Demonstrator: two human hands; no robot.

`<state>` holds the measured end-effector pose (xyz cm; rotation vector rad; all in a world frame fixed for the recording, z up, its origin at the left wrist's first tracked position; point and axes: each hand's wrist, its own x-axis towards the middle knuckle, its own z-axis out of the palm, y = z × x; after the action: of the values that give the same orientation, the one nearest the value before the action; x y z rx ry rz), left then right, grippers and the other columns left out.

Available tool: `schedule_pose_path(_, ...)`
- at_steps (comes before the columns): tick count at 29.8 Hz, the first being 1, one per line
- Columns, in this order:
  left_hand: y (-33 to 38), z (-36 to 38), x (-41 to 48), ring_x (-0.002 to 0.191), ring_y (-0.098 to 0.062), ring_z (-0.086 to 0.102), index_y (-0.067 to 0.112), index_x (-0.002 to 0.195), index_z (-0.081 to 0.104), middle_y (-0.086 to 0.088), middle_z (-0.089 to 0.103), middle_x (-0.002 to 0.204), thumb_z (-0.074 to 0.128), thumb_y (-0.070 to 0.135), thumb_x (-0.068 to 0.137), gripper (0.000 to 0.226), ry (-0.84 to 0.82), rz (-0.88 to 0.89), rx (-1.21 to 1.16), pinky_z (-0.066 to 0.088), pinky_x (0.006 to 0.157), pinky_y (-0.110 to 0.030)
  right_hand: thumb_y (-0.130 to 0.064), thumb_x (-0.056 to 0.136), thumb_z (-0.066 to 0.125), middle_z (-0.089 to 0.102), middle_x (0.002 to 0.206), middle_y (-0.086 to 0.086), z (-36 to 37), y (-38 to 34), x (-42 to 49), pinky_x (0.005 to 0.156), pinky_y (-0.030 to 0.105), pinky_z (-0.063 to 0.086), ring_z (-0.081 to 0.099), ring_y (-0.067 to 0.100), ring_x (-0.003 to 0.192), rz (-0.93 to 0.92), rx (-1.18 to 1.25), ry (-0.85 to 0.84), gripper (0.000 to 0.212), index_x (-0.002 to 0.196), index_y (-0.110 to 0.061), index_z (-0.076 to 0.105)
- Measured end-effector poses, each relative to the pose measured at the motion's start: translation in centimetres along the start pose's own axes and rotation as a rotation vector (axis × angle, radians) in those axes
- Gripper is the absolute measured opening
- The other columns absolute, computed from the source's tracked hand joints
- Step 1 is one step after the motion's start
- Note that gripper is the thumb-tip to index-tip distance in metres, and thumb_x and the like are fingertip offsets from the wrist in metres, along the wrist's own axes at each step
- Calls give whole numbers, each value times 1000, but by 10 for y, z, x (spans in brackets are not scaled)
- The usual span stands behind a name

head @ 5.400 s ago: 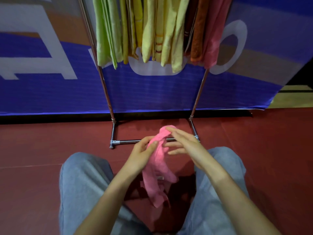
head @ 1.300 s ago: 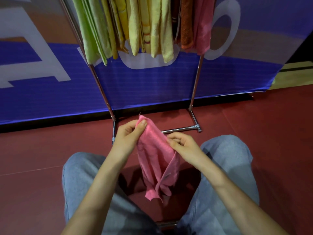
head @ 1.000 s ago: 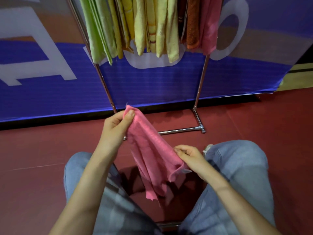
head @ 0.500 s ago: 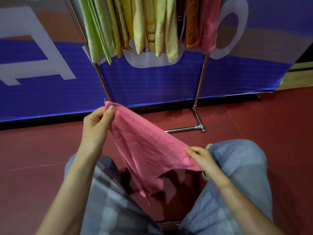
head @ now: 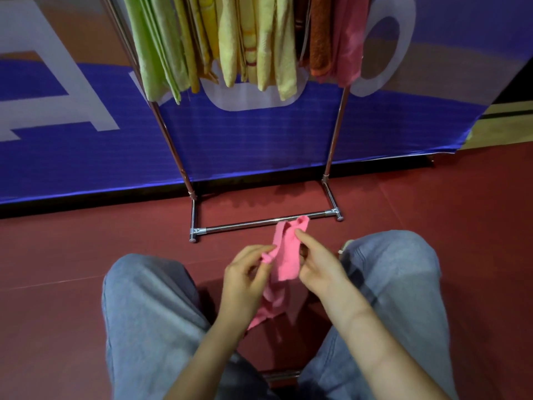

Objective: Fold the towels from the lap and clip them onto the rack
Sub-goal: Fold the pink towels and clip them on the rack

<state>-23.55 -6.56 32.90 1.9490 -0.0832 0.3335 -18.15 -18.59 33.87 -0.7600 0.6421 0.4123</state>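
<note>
A dark red floor (head: 447, 226) is running up to a blue banner (head: 259, 140) with large white shapes printed on it, and a chrome rack (head: 173, 145) is standing just in front of that banner. The person is sitting with knees in grey-blue jeans (head: 144, 298) spread apart, facing the rack's low front bar.

The pink towel (head: 287, 255) is hanging in the air between the knees, bunched into a narrow, crumpled strip. Its top end is poking up in front of the rack's front bar, and its lower end is trailing down behind the left wrist. The left hand (head: 245, 275) is pinching the towel's left edge, with a small fold of cloth curling over a fingertip. The right hand (head: 320, 264) is gripping the right side, with one digit lying across the front of the cloth and the others tucked behind it.

On the rack, a row of hung towels (head: 230, 39) is dangling close together: green ones at the left, yellow and pale yellow in the middle, then orange and pink at the right. How they are fastened at the top is lying outside the view.
</note>
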Motion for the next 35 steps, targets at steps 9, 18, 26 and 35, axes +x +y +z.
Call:
schedule_pose_path(9,-2,6,-12,101,25,41,3,111,62,4,52,107,49,32,80,44,11,47,133,32,87,3,-6,91,47,62,43,3,11,9,-12,42,22,51,61,11,39,52,177,-10,23,70,-6,55)
schedule_pose_path(18,-4,4,-12,100,5,48,9,119,58,12,47,109,52,44,77,55,-19,18,153,41,86,-6,-8,92,45,64,44,-1,21,12,-25,40,22,50,63,11,40,77,219,-6,24,70,-6,54)
schedule_pose_path(26,-1,9,-14,90,8,48,8,115,60,10,53,102,51,42,78,51,-5,-2,204,34,80,4,-8,93,42,69,51,2,19,15,-31,67,25,49,58,17,76,66,218,12,22,76,-6,55)
schedule_pose_path(35,7,15,-17,103,-6,52,-1,108,64,-13,69,103,40,36,81,51,65,-87,152,32,81,7,-7,95,38,49,135,17,15,20,-35,93,27,39,48,25,123,16,166,38,25,77,-4,56)
